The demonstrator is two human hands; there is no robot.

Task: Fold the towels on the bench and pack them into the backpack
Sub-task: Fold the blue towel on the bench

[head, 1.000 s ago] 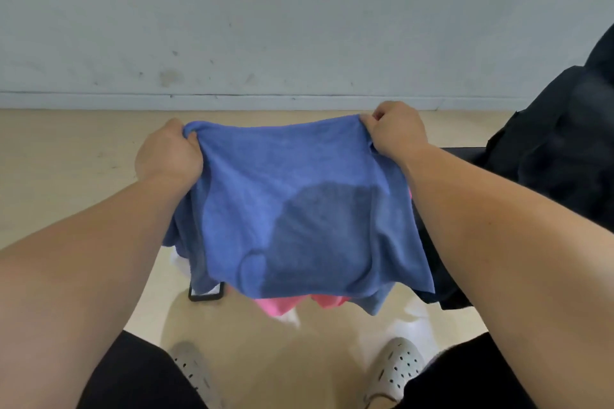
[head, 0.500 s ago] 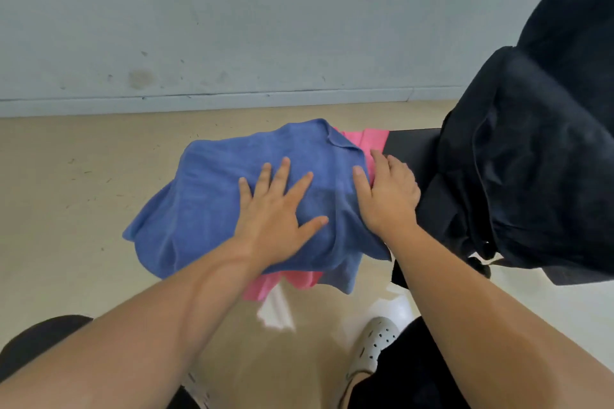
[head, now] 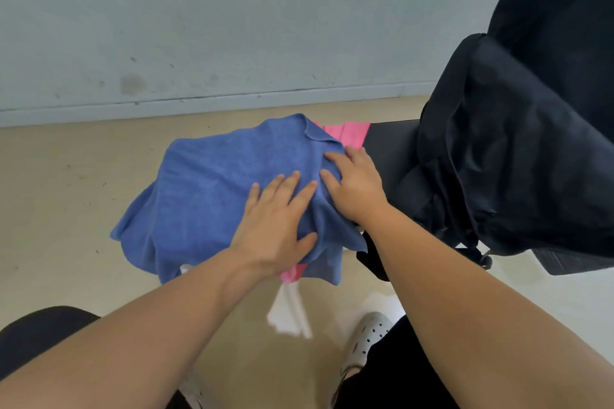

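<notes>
We see the blue towel draped over the left end of the black table, rumpled rather than folded, with its left and near edges hanging off toward the floor. It lies on top of a pink towel, which peeks out at the far right corner and again under the near hem.

Our left hand rests flat on the blue towel near its right side, fingers straight and spread apart, thumb out to the side. Our right hand lies just beside it on the towel's right edge, palm down, fingers extended and slightly parted, gripping nothing.

The black backpack stands on the table to the right, near the right hand. Below, a pale perforated shoe stands on the beige floor, and a grey wall rises behind.
</notes>
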